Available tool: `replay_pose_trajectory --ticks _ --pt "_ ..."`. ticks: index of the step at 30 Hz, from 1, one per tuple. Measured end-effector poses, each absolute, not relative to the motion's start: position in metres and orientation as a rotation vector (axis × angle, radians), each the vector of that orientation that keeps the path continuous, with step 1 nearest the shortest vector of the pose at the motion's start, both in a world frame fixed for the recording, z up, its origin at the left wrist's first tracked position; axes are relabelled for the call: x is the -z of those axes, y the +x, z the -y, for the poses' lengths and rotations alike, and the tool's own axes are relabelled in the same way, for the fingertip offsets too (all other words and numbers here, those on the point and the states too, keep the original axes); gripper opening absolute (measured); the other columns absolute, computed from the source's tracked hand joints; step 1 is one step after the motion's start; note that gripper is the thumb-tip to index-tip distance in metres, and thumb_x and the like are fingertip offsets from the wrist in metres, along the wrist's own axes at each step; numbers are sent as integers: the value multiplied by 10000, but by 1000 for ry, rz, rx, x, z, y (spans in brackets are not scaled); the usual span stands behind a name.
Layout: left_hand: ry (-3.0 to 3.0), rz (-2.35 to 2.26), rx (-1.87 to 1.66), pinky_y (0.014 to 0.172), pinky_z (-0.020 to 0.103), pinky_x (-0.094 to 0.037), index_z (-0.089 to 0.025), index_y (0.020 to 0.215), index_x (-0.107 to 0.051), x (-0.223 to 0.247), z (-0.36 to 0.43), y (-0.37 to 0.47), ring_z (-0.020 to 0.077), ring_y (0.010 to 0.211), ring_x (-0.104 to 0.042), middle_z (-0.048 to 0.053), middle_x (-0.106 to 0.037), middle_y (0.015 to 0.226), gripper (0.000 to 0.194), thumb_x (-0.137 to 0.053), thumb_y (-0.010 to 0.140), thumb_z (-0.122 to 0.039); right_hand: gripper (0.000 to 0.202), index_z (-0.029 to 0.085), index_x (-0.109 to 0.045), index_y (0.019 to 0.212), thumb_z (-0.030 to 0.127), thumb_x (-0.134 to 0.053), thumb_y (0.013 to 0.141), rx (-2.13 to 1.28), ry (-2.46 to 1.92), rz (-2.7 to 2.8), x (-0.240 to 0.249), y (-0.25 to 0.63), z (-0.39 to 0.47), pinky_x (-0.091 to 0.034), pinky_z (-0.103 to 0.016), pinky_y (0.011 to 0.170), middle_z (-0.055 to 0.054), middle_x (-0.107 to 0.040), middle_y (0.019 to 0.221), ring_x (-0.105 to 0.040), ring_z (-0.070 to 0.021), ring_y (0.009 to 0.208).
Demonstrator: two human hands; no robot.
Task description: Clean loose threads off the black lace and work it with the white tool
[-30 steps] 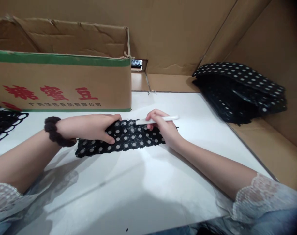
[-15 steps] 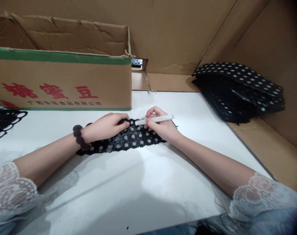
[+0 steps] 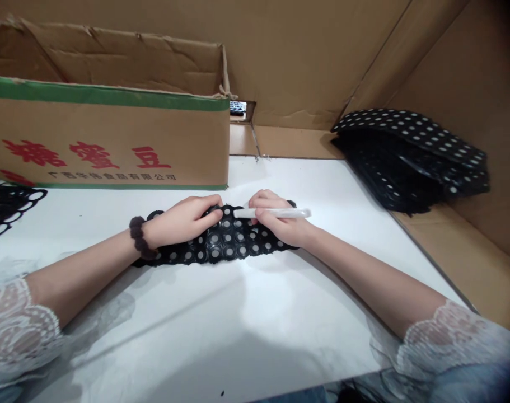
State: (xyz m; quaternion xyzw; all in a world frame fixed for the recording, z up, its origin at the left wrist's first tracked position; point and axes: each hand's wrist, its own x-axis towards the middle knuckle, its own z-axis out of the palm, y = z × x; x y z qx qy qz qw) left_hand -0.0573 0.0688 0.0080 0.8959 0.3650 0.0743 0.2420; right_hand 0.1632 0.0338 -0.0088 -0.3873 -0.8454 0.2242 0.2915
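Note:
A black strip with rows of pale dots (image 3: 229,238) lies across the white table. My left hand (image 3: 190,219) is on its upper left part, thumb and fingers closed on the strip's upper edge. My right hand (image 3: 275,215) grips a white pen-like tool (image 3: 286,213), whose left tip touches or hovers just over the strip near its upper edge; the exact contact is too small to tell. The heel of my right hand rests over the strip's right end and hides part of it.
A cardboard box (image 3: 112,129) with red characters stands at the back left. Black lace-like material (image 3: 6,207) lies at the left edge. A stack of black dotted strips (image 3: 414,157) sits at the back right, beside cardboard walls (image 3: 305,61). The white table (image 3: 238,313) spans the front.
The dotted strip has shifted slightly right. My right hand has moved a little right and down, and the white tool now lies closer to level. My left hand keeps its hold.

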Motion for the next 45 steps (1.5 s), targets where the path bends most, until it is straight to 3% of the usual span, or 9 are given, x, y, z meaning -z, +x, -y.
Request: replay_pose_trajectory --ticks 5,19,25,30,39,45 --pt "2521 -975 -173 603 235 -317 -185 760 -400 -7 -69 -57 132 635 -445 -8 -481 680 276 -286 857 -417 307 163 -516 634 180 -307 859 -725 -1015 2151 11 163 -29 -389 -317 808 -49 -483 799 -490 -157 848" --pt "2517 -966 -180 619 243 -328 -183 696 -358 -6 -72 -57 130 632 -430 -12 -445 650 221 -272 847 -320 371 150 -540 600 209 -302 879 -750 -1084 1990 10 159 -27 -367 -312 812 -46 -396 811 -434 -150 841" --pt "2291 -863 -264 748 227 -347 -175 727 -438 -7 -77 -62 126 748 -470 -27 -494 735 210 -248 804 -218 346 151 -528 614 201 -311 880 -701 -1037 2007 12 158 -26 -376 -309 786 -41 -400 785 -446 -144 814" --pt "2195 -975 -303 840 234 -331 -185 873 -479 -5 -80 -62 139 893 -479 -26 -550 908 212 -305 755 -207 328 145 -525 623 206 -324 876 -638 -1028 2034 12 157 -24 -385 -319 757 -43 -400 776 -452 -147 783" --pt "2268 -957 -287 792 235 -342 -186 839 -459 -8 -74 -59 135 832 -482 -29 -543 849 181 -289 799 -236 318 149 -519 640 220 -326 883 -569 -1000 2067 14 155 -23 -391 -309 741 -39 -389 777 -449 -140 770" --pt "2473 -1011 -212 598 231 -311 -183 721 -400 -6 -66 -55 123 627 -452 -26 -482 659 206 -315 844 -325 286 153 -509 686 247 -326 884 -535 -1041 2145 17 154 -23 -400 -303 712 -37 -385 802 -451 -131 736"
